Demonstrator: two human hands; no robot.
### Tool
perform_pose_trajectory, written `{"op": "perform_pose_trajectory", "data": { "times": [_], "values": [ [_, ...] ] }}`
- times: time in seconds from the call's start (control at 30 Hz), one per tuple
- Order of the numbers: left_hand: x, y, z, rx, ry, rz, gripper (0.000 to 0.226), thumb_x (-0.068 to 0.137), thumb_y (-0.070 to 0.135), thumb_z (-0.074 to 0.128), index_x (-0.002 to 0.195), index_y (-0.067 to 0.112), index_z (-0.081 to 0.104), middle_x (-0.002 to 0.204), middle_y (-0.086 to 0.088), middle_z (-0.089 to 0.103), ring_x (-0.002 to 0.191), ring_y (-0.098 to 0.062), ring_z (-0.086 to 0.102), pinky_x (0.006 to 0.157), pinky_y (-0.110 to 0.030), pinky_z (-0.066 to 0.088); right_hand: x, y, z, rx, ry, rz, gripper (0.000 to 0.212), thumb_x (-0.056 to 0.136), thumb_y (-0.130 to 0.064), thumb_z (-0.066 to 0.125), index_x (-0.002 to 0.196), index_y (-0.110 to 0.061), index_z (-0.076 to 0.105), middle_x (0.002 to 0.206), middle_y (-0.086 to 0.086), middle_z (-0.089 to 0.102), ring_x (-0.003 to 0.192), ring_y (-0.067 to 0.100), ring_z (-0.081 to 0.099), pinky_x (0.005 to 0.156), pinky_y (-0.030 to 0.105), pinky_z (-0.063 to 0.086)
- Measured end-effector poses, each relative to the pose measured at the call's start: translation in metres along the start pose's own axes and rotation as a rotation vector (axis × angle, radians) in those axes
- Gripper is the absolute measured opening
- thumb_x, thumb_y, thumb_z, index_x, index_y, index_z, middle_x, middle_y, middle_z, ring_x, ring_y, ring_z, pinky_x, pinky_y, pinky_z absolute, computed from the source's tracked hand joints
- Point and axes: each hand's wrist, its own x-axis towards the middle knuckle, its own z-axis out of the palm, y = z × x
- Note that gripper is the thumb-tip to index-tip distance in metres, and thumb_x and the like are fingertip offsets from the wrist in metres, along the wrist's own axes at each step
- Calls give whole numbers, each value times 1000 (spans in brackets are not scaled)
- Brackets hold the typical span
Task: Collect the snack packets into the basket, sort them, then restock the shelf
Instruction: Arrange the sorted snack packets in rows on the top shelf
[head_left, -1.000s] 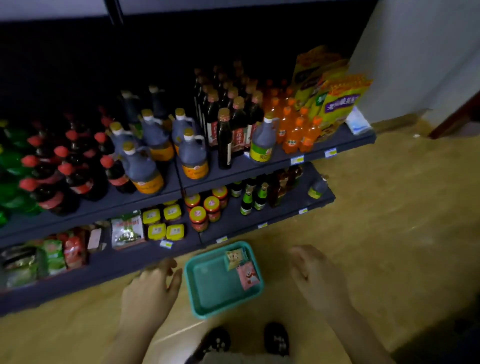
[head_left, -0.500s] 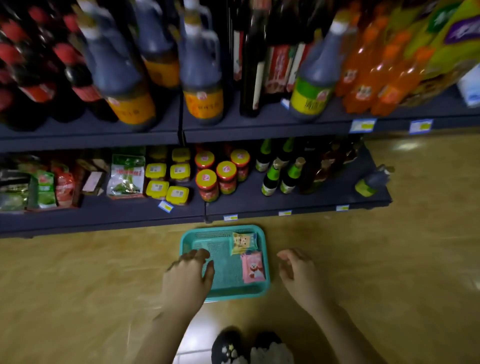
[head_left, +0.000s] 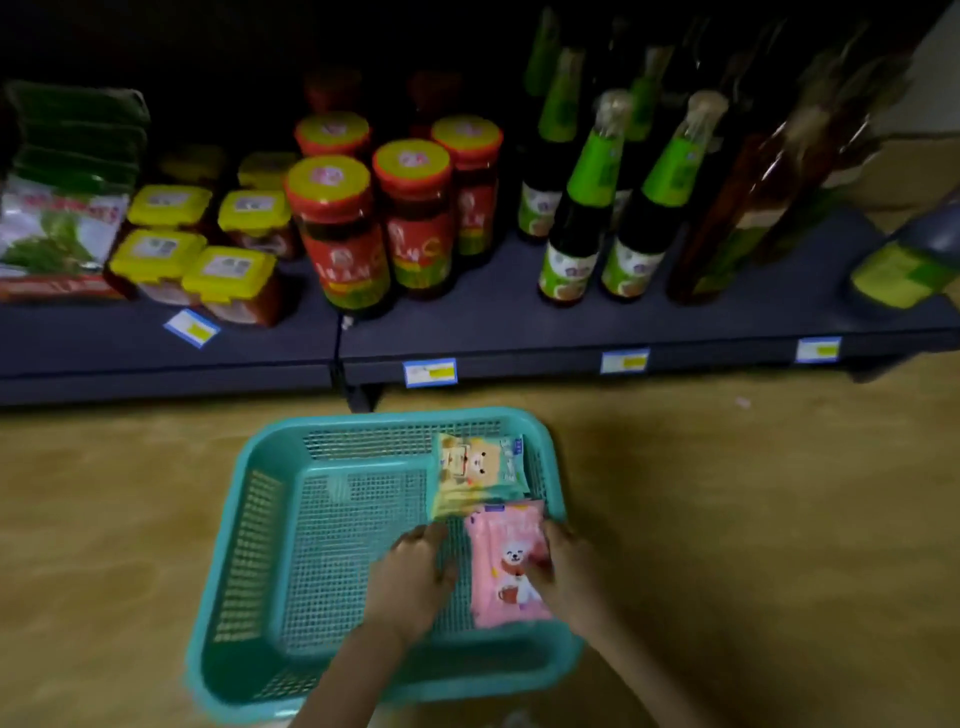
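Both hands are reaching into the teal mesh basket (head_left: 260, 545) on the floor — the right hand (head_left: 569, 571) is pinching the pink snack packet (head_left: 506, 564) at its 3 o'clock edge, while the left hand (head_left: 415, 577) is resting beside it at 9 o'clock, fingers loosely curled. At 12 o'clock from the pink one, the green-and-yellow snack packets (head_left: 480, 470) are lying in the basket's far right corner.

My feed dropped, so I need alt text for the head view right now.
Two hands reach into a teal basket on the floor: the right hand touches a pink packet, the left hand rests beside it. A yellow-green packet lies behind. Jars and bottles fill the shelf beyond.
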Motion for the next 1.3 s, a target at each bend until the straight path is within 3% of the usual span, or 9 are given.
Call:
{"op": "perform_pose_trajectory", "data": {
  "times": [0.27, 0.43, 0.73, 0.87, 0.93, 1.0, 1.07, 1.13, 1.3],
  "values": [
    [23, -16, 83, -242, -127, 15, 36, 96, 32, 43, 129, 19, 49, 122, -9, 55, 111, -26, 56, 88, -30, 43, 15, -16, 43, -179, 122, 29, 94, 86, -53, 53, 148, -1, 3, 137, 13, 45, 117, 23, 53, 86, 29, 46],
    [19, -20, 100, -403, -88, 14, 23, 93, 7, 44, 107, 4, 62, 100, -13, 55, 96, -30, 58, 79, -26, 38, 15, -16, 53, -124, 136, 20, 84, 82, -53, 59, 141, -5, 25, 135, 12, 39, 122, 24, 48, 93, 29, 44],
    [26, -19, 93, -591, -61, -14, 28, 94, 3, 41, 89, -4, 68, 94, -18, 70, 61, -11, 52, 60, -22, 38, 20, -13, 56, 129, 106, 88, 78, 77, -48, 68, 135, -7, 35, 126, 9, 49, 112, 22, 53, 80, 26, 44],
    [31, -17, 97, -686, -64, -86, 19, 95, 7, 43, 90, 17, 59, 74, 4, 63, 60, 1, 56, 59, -13, 42, 19, -3, 53, 121, 147, -16, 74, 80, -51, 61, 137, -13, 35, 125, 5, 47, 108, 18, 52, 76, 18, 41],
    [34, -9, 97, -762, -72, -144, 8, 93, 17, 50, 100, 15, 54, 77, 4, 62, 69, -9, 60, 69, -25, 48, 15, 3, 46, 374, 119, -11, 62, 71, -59, 65, 119, -25, 45, 113, 1, 54, 94, 16, 58, 69, 20, 48],
    [39, 0, 97, -867, -109, -208, 33, 84, 28, 62, 108, 10, 49, 96, -8, 65, 82, -20, 62, 74, -31, 50, 10, 11, 32, 769, 122, 78, 50, 64, -58, 73, 101, -31, 53, 101, 7, 67, 84, 23, 67, 70, 41, 57],
    [46, 7, 99, -911, -130, -291, 70, 53, 46, 73, 108, 13, 44, 108, -12, 61, 92, -25, 63, 80, -38, 54, 2, 22, 12, 1082, 71, 129, 34, 77, -27, 73, 106, -18, 59, 95, 8, 71, 74, 18, 71, 67, 35, 59],
    [57, 6, 110, -899, -117, -340, 87, 25, 51, 73, 98, 19, 40, 107, -11, 59, 92, -30, 64, 79, -46, 56, -4, 37, -2, 1199, 64, 151, 39, 79, -18, 69, 116, -16, 57, 97, 4, 72, 74, 11, 72, 61, 22, 56],
    [72, 8, 117, -935, -148, -371, 83, 17, 42, 84, 90, 21, 49, 96, -1, 69, 90, -23, 67, 86, -45, 53, -2, 56, -6, 1248, 93, 234, 60, 65, -35, 71, 121, -19, 57, 105, 4, 72, 91, 22, 71, 79, 37, 56]
  ]
}}
